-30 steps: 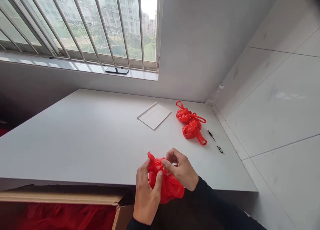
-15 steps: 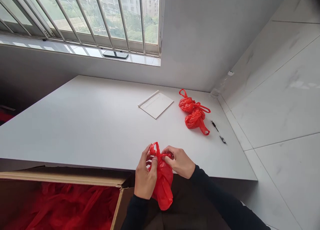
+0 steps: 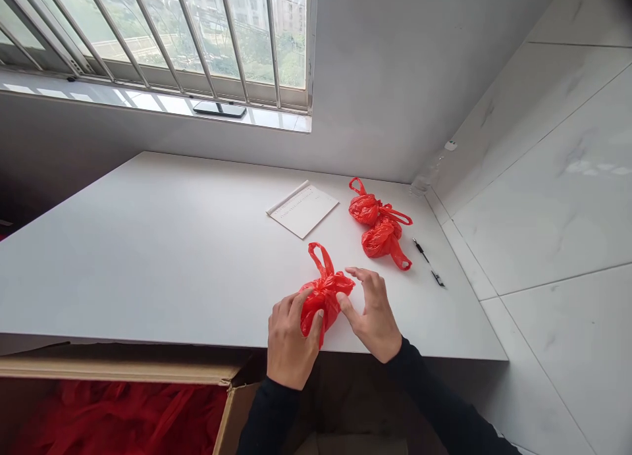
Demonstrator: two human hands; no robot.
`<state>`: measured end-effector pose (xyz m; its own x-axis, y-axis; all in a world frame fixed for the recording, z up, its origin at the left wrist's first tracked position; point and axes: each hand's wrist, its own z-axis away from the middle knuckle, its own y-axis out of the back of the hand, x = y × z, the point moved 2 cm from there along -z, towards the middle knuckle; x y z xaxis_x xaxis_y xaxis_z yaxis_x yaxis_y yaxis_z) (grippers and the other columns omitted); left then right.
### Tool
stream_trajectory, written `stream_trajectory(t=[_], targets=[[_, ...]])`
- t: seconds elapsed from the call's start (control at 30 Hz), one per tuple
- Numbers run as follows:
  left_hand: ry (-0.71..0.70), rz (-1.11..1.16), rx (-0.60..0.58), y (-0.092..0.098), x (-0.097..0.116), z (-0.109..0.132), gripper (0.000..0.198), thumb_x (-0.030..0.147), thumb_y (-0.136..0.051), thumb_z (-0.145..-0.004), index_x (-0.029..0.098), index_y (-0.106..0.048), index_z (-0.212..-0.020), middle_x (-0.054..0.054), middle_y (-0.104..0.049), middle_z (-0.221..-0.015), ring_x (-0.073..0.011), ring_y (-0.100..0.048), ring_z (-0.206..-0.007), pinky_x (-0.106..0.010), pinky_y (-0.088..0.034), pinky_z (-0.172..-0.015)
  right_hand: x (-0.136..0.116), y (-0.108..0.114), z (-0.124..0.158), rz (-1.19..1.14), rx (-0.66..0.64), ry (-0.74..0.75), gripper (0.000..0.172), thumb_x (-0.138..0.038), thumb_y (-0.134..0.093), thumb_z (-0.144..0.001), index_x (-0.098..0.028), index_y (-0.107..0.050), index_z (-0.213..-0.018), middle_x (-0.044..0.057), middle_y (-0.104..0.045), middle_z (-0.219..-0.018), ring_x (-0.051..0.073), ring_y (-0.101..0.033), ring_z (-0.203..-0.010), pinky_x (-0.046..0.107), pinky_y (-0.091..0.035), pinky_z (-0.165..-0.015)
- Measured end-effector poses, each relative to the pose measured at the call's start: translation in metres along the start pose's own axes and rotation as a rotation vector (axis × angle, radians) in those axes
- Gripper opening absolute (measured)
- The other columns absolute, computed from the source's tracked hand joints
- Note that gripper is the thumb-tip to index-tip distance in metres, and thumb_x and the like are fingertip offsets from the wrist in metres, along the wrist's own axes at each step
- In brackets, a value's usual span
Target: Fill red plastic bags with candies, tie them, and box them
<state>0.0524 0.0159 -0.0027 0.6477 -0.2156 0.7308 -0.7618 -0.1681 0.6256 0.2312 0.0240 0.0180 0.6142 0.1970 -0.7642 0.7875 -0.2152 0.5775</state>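
Observation:
A knotted red plastic bag (image 3: 323, 297) rests on the white table (image 3: 162, 257) near its front edge, one handle loop sticking up. My left hand (image 3: 289, 340) is curled around the bag's left side and grips it. My right hand (image 3: 372, 313) lies beside the bag on the right, fingers spread, with the thumb touching the plastic. Two more tied red bags (image 3: 378, 224) lie together farther back on the right.
A white notepad (image 3: 302, 209) lies behind the bag. A black pen (image 3: 428, 262) lies by the tiled wall on the right. An open cardboard box (image 3: 123, 402) of red bags stands below the table's front edge. A phone (image 3: 220, 109) sits on the windowsill.
The bag was held at the table edge with both hands pinching its top; it now sits on the table, and my right hand has opened and let go.

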Motion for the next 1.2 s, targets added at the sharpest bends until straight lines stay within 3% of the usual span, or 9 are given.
stream_trajectory(t=[0.2,0.4,0.57,0.67,0.77,0.9,0.97,1.03,1.2], targets=[[-0.003,0.018,0.004,-0.004,0.000,-0.009,0.014,0.028,-0.056,-0.093,0.023,-0.069,-0.087,-0.004,-0.070,-0.091,-0.0247,-0.060,-0.090,-0.043,-0.047,-0.084,0.005,-0.006,-0.002,0.132,-0.171,0.037,0.010,-0.019,-0.058,-0.093,-0.024,-0.066,-0.097,0.003,-0.067,-0.095,0.024,-0.057,-0.091,0.044,-0.045,-0.088],[0.117,0.062,0.194,0.024,-0.021,-0.005,0.016,0.034,-0.053,-0.097,0.021,-0.062,-0.096,-0.006,-0.069,-0.093,-0.0226,-0.066,-0.085,-0.040,-0.053,-0.079,0.027,0.021,-0.001,0.137,-0.055,-0.090,0.007,-0.019,-0.052,-0.093,-0.021,-0.059,-0.093,0.006,-0.065,-0.094,0.025,-0.056,-0.090,0.044,-0.048,-0.082],[-0.061,0.061,0.110,0.022,-0.001,-0.008,0.041,0.030,-0.060,-0.091,0.024,-0.058,-0.131,-0.009,-0.061,-0.135,-0.0277,-0.056,-0.124,-0.048,-0.046,-0.104,0.005,0.014,-0.001,0.072,-0.072,0.025,0.033,-0.021,-0.053,-0.094,-0.022,-0.055,-0.126,0.008,-0.062,-0.124,0.026,-0.052,-0.116,0.045,-0.044,-0.100],[-0.160,0.020,0.076,0.018,0.005,-0.011,0.021,0.027,-0.064,-0.088,0.028,-0.072,-0.107,-0.005,-0.070,-0.120,-0.0293,-0.058,-0.119,-0.049,-0.044,-0.104,-0.002,0.005,-0.006,0.084,-0.148,0.062,0.017,-0.029,-0.059,-0.095,-0.026,-0.066,-0.110,0.003,-0.068,-0.106,0.024,-0.058,-0.099,0.045,-0.044,-0.095],[-0.086,0.042,0.181,0.027,-0.007,-0.012,0.010,0.028,-0.062,-0.092,0.026,-0.072,-0.095,-0.004,-0.072,-0.105,-0.0259,-0.063,-0.107,-0.046,-0.048,-0.097,0.011,0.014,-0.006,0.051,-0.101,-0.026,0.013,-0.031,-0.056,-0.097,-0.024,-0.066,-0.092,0.002,-0.068,-0.089,0.022,-0.060,-0.086,0.041,-0.048,-0.085],[0.060,0.070,0.309,0.046,-0.015,-0.006,0.018,0.032,-0.060,-0.095,0.023,-0.068,-0.108,-0.009,-0.066,-0.117,-0.0258,-0.063,-0.107,-0.042,-0.053,-0.087,0.023,0.033,0.001,0.051,-0.004,-0.089,0.021,-0.027,-0.050,-0.097,-0.021,-0.063,-0.112,0.008,-0.066,-0.112,0.026,-0.058,-0.108,0.044,-0.049,-0.093],[0.055,0.039,0.293,0.049,-0.003,-0.004,0.033,0.032,-0.064,-0.090,0.024,-0.065,-0.122,-0.011,-0.059,-0.125,-0.0286,-0.057,-0.117,-0.044,-0.051,-0.092,0.015,0.035,0.004,0.041,-0.021,-0.044,0.038,-0.027,-0.055,-0.094,-0.022,-0.056,-0.131,0.009,-0.061,-0.130,0.027,-0.051,-0.123,0.047,-0.044,-0.105],[0.007,-0.027,0.258,0.047,0.013,-0.004,0.046,0.032,-0.069,-0.085,0.024,-0.063,-0.130,-0.012,-0.053,-0.125,-0.0307,-0.051,-0.120,-0.047,-0.048,-0.100,0.001,0.030,0.004,0.019,-0.077,0.022,0.045,-0.028,-0.060,-0.092,-0.025,-0.054,-0.136,0.008,-0.060,-0.133,0.027,-0.050,-0.124,0.046,-0.044,-0.106],[-0.041,-0.096,0.377,0.053,0.030,-0.003,0.023,0.033,-0.065,-0.089,0.022,-0.077,-0.105,-0.008,-0.049,-0.098,-0.0251,-0.053,-0.094,-0.045,-0.049,-0.090,-0.006,0.030,-0.002,-0.121,-0.048,-0.057,0.013,-0.035,-0.057,-0.096,-0.024,-0.064,-0.098,0.005,-0.068,-0.097,0.024,-0.061,-0.095,0.041,-0.052,-0.088]])
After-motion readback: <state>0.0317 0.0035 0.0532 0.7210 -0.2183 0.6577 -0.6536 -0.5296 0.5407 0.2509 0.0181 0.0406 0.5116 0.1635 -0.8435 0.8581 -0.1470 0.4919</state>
